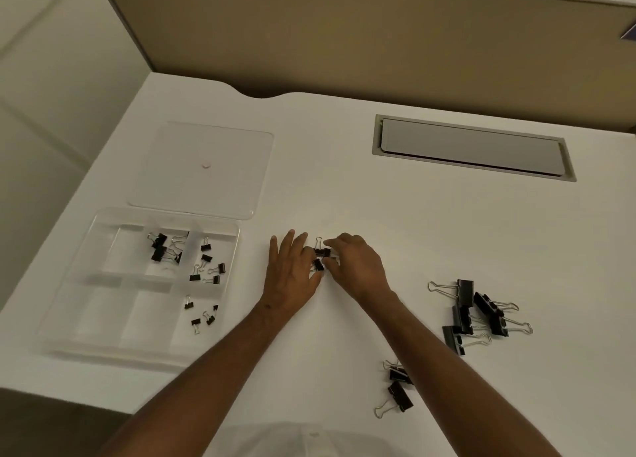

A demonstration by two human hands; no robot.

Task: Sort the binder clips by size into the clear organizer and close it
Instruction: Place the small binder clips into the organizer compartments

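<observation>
Your left hand lies flat on the counter, fingers straight, fingertips touching two small clips between both hands. Your right hand curls over those clips and seems to pinch one; its fingertips are hidden, so the grip is hard to confirm. At 9 o'clock sits the open organizer, clips in three compartments, their sizes blurred. Its lid lies at 11 o'clock. Large clips lie heaped at 3 o'clock, a pair at 5 o'clock.
</observation>
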